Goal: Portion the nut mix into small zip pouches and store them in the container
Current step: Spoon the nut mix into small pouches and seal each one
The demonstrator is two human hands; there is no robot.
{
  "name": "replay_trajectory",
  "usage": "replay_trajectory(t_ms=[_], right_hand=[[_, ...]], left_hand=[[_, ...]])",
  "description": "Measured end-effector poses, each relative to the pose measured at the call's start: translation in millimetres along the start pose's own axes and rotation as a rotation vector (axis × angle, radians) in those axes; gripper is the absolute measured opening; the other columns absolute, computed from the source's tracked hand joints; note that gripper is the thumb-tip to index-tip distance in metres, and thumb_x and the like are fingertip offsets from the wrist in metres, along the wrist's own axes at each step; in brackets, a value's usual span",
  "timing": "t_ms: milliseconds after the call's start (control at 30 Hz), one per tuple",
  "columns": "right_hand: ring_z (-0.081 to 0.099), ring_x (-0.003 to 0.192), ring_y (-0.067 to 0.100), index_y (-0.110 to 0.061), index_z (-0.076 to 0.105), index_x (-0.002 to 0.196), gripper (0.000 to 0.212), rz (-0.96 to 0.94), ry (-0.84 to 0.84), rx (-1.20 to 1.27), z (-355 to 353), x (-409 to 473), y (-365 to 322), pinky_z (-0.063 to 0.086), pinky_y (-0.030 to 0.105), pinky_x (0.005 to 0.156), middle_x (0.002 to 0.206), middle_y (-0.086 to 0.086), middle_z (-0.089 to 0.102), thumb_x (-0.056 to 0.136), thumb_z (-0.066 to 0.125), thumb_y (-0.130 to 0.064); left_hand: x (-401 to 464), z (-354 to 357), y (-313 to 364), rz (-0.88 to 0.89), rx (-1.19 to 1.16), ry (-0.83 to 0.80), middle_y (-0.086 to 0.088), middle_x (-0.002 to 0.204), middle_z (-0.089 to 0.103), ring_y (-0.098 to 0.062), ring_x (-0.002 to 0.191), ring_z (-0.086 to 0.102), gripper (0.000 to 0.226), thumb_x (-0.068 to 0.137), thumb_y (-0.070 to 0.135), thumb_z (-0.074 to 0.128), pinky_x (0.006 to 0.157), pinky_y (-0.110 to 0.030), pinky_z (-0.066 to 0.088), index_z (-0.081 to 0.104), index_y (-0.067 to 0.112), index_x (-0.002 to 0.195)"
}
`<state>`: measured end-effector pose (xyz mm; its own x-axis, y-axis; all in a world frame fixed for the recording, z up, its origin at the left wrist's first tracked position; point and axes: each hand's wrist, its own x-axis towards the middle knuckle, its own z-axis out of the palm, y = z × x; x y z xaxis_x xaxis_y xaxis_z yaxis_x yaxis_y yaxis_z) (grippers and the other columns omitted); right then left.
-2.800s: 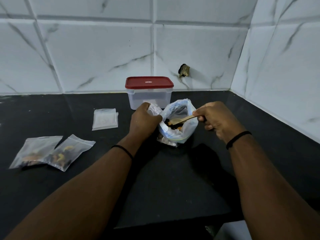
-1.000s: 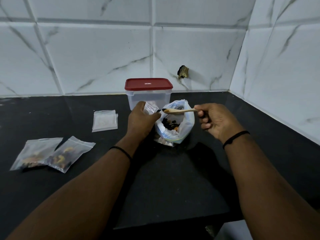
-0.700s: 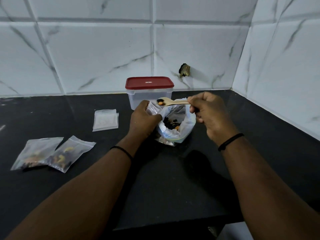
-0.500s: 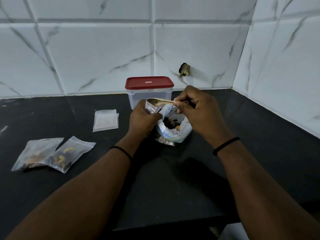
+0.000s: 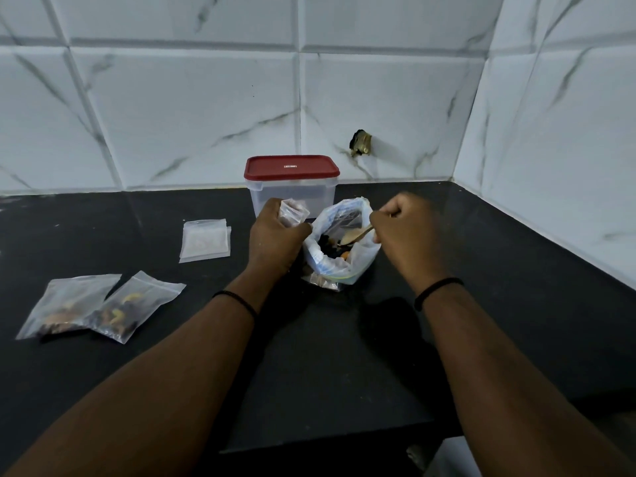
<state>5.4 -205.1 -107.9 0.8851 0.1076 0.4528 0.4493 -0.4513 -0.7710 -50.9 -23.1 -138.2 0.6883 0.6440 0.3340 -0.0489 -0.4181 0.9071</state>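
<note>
My left hand (image 5: 275, 241) grips pouch (image 5: 292, 214) upright beside nut bag (image 5: 339, 247), mouth ready | right hand (image 5: 409, 232) fingers curled round spoon (image 5: 356, 237), scooping inside bag

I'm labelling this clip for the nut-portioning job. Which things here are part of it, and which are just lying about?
Part of the job:
- big bag of nut mix
- wooden spoon, held by the right hand
- small pouch, held by the left hand
- two filled pouches
- stack of empty pouches
- red-lidded container

Just there:
- brass wall fitting
- black counter
</note>
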Motion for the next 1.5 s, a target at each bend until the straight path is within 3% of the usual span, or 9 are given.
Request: replay_trajectory(t_ms=[167,333,433,833,1033,1133,1200,1300,1500], right_hand=[[0.062,0.088,0.028,-0.018,0.063,0.084,0.021,0.058,-0.018,-0.404,2.1,-6.4,3.8,0.049,0.034,0.073,0.088,0.003,0.069,0.085,0.058,-0.038],[0.056,0.086,0.030,-0.020,0.072,0.079,0.026,-0.406,0.197,-0.449,12.1,-23.8,-18.3,0.045,0.038,0.073,0.085,0.005,0.066,0.083,0.059,-0.042],[0.056,0.090,0.025,-0.025,0.076,0.077,0.042,-0.548,-0.017,-0.566,27.5,-39.6,-28.1,0.044,0.037,0.077,0.086,0.002,0.066,0.078,0.059,-0.062],[0.046,0.107,0.026,-0.038,0.073,0.098,0.026,-0.326,-0.199,-0.694,1.1,-20.2,-10.1,0.034,0.037,0.087,0.110,0.000,0.057,0.076,0.071,-0.050],[0.051,0.070,0.011,-0.015,0.070,0.078,0.023,-0.508,0.094,-0.095,23.1,-40.6,-32.8,0.040,0.025,0.064,0.073,-0.006,0.059,0.090,0.058,-0.031],[0.062,0.075,0.004,-0.013,0.074,0.096,0.015,-0.375,-0.016,0.110,36.7,-55.5,-45.8,0.051,0.019,0.071,0.085,-0.005,0.071,0.093,0.068,-0.026],[0.065,0.088,0.002,-0.013,0.071,0.113,0.030,-0.268,-0.121,0.183,42.0,-61.5,-50.9,0.053,0.017,0.079,0.098,-0.007,0.071,0.091,0.070,-0.034],[0.062,0.080,-0.006,-0.020,0.071,0.105,0.024,-0.208,-0.152,0.247,46.4,-67.2,-54.6,0.048,0.006,0.072,0.086,-0.019,0.065,0.087,0.074,-0.035],[0.061,0.070,0.006,-0.026,0.062,0.078,0.016,-0.101,0.011,0.325,47.7,-66.1,-46.8,0.051,0.023,0.070,0.071,-0.013,0.064,0.089,0.068,-0.018]], left_hand=[[-5.8,-2.2,3.5,0.033,0.038,0.008,0.000,0.094,0.069,-0.016,0.085,0.067,0.030,0.079,0.017,0.074,0.074,-0.036,0.057,0.059,0.018,0.105],[-6.5,-8.9,2.2,0.000,-0.012,0.043,0.003,0.087,0.069,-0.015,0.081,0.068,0.027,0.074,0.020,0.072,0.077,-0.044,0.060,0.059,0.023,0.098],[-5.2,-13.7,1.6,-0.022,-0.066,0.072,0.003,0.087,0.070,-0.016,0.080,0.069,0.030,0.069,0.023,0.072,0.076,-0.045,0.060,0.059,0.025,0.096],[0.0,-16.5,-2.7,-0.009,-0.096,0.081,0.003,0.095,0.069,-0.016,0.089,0.067,0.041,0.069,0.031,0.081,0.083,-0.047,0.059,0.058,0.025,0.103],[-15.6,-19.2,13.0,-0.002,-0.211,0.019,0.005,0.094,0.065,-0.011,0.082,0.062,0.058,0.072,0.069,0.072,0.073,-0.035,0.054,0.055,0.025,0.105],[-23.2,-24.7,21.3,-0.032,-0.407,-0.081,-0.009,0.100,0.064,-0.020,0.087,0.062,0.089,0.061,0.092,0.052,0.077,-0.037,0.052,0.054,0.016,0.108],[-27.8,-28.9,21.9,-0.082,-0.507,-0.191,-0.023,0.088,0.060,-0.023,0.067,0.060,0.103,0.063,0.099,0.035,0.057,-0.031,0.051,0.057,0.004,0.095],[-41.5,-35.0,28.2,-0.108,-0.518,-0.256,-0.011,0.056,0.045,-0.015,0.039,0.036,0.086,0.076,0.087,0.015,0.040,-0.018,0.030,0.062,0.015,0.064],[-46.0,-35.4,30.0,-0.055,-0.466,-0.157,-0.007,0.066,0.050,-0.020,0.054,0.047,0.026,0.107,0.033,0.042,0.047,-0.027,0.043,0.048,0.009,0.103]])
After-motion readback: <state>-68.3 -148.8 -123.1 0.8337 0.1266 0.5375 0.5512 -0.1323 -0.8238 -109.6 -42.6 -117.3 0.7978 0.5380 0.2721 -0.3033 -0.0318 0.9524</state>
